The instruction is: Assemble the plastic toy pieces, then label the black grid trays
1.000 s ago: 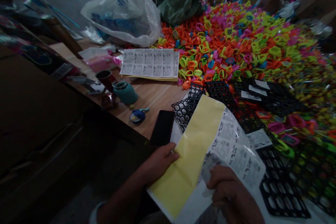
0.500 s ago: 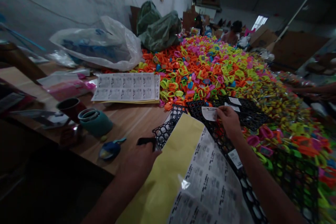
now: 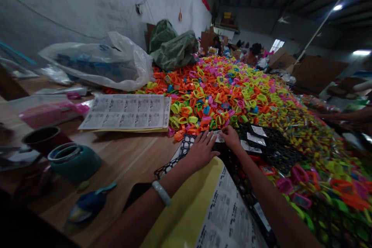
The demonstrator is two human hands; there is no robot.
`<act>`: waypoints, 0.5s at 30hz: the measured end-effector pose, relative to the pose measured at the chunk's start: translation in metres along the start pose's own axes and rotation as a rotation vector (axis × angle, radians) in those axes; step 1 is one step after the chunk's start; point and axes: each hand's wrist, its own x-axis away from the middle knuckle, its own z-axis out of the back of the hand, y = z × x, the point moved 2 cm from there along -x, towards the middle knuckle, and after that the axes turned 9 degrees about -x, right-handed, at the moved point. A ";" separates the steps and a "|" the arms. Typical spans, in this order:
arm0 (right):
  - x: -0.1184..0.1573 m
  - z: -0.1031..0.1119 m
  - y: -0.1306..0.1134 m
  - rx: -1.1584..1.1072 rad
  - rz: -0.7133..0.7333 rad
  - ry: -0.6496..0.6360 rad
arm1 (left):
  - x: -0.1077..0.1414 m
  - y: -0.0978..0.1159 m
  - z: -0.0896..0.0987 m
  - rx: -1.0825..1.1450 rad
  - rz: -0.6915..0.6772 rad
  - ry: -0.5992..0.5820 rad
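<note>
My left hand (image 3: 203,149) lies flat, fingers stretched out, at the edge of a white printed sticker (image 3: 218,136) on a black plastic mesh sheet (image 3: 188,142). Across from it, my right hand (image 3: 231,137) pinches the sticker's right side. Beneath my forearms is a sticker sheet with bare yellow backing (image 3: 186,205) on the left and rows of printed labels on the right. More black mesh (image 3: 279,157) lies to the right, bearing several white stickers (image 3: 255,138). A dark flat object (image 3: 135,193), unclear in kind, is partly under my left wrist.
A large heap of bright plastic toy watches (image 3: 209,97) covers the table beyond. At left are another sticker sheet stack (image 3: 128,112), a teal jar (image 3: 74,162), a dark cup (image 3: 43,141) and a clear plastic bag (image 3: 130,62). Other people (image 3: 252,56) are farther back.
My left hand has moved from the dark object forward to the mesh and opened flat. My right hand has brought the sticker left and down onto the mesh. The view has tilted up.
</note>
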 end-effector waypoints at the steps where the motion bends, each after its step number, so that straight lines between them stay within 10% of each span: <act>1: 0.000 -0.001 0.002 0.019 0.007 -0.013 | -0.003 -0.002 -0.007 -0.017 -0.019 -0.017; 15: 0.016 -0.004 -0.022 0.229 0.038 0.018 | 0.017 -0.002 -0.019 -0.112 0.006 -0.121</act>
